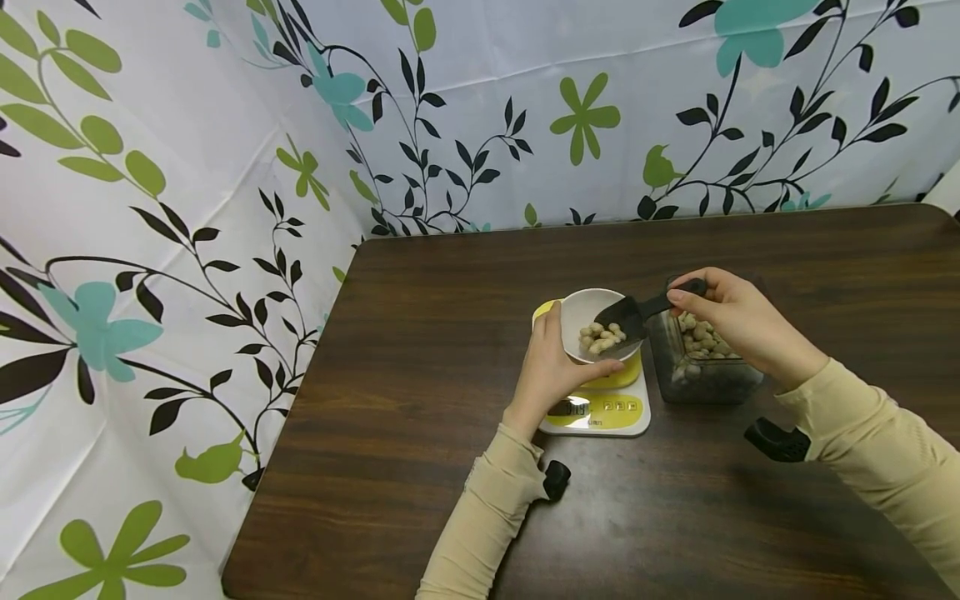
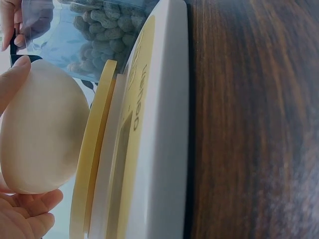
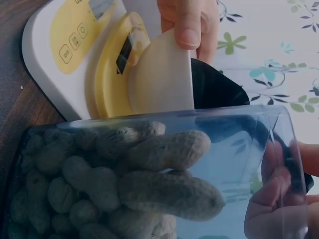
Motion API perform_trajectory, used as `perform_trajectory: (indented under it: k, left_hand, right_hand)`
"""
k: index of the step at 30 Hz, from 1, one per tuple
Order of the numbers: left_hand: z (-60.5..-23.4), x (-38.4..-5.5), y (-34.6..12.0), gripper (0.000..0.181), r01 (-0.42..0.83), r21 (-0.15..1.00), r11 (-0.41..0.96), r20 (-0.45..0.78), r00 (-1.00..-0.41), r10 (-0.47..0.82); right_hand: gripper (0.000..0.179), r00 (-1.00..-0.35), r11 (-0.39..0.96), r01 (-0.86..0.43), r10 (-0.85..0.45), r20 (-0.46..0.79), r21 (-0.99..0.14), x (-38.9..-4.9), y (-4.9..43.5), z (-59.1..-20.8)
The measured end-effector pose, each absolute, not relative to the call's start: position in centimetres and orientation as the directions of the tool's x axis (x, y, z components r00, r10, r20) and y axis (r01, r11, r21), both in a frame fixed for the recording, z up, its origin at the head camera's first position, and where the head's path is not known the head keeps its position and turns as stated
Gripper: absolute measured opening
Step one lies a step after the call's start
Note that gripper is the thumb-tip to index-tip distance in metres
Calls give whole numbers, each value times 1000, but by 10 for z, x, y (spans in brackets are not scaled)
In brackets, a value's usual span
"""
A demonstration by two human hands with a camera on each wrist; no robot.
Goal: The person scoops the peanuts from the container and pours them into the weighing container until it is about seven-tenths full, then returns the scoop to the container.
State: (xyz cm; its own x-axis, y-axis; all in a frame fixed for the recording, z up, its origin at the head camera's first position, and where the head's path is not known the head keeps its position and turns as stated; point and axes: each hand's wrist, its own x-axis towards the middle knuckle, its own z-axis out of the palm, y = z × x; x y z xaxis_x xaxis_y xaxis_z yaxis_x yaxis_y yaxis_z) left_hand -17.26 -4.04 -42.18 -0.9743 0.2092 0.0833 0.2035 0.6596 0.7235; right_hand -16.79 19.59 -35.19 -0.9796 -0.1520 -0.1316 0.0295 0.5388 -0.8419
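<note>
My left hand (image 1: 551, 367) grips a white bowl (image 1: 581, 304) by its rim, thumb on the near side and fingers on the far left. The bowl sits over the yellow platform of a white kitchen scale (image 1: 633, 423), whose display shows digits. Several peanuts (image 1: 600, 337) lie inside the bowl. My right hand (image 1: 731, 321) pinches the handle of a black scoop (image 1: 624, 315), its blade tilted down into the bowl beside the peanuts. Below the right hand stands a clear plastic container (image 3: 234, 119), partly filled with unshelled peanuts (image 3: 159, 149).
A dark wooden table (image 1: 420, 350) carries the scale and the container, which stand side by side. Behind it and along its left side hangs a white curtain (image 1: 480, 75) printed with leaves and flowers. Black straps (image 1: 776, 440) sit at both wrists.
</note>
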Motion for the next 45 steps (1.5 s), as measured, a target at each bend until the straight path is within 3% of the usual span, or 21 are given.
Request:
perform_trajectory:
  k: [10,28,34,41,43,45]
  left_hand:
    - [-419,-173,-40,116,198,721,664,79,-976,205]
    - [-418,-171,-40,121,192,722,664,66,-975,211]
    - [-417,-170,-41,123,227,697,681,110,-971,211]
    - [-403,-167,-35,109,267,674,689,143,-962,233]
    - [-397,-166,-32,106,286,684,671,150,-956,254]
    - [-391,-163,-28,104,307,695,650,160,-948,276]
  right_hand:
    - [48,-992,613,5,-97,-82,-790,-161,193,-342]
    - [47,-997,570,8,-64,-53,-822,-161,197,-341]
    - [46,-998,496,-5,-56,-25,-868,-160,198,-338]
    - [31,-998,448,-36,27,53,-893,-155,203,-333]
    - [24,-993,364,-84,42,107,-928,-153,207,-331]
    - [19,-984,193,-156,53,169,-969,-152,210,-328]
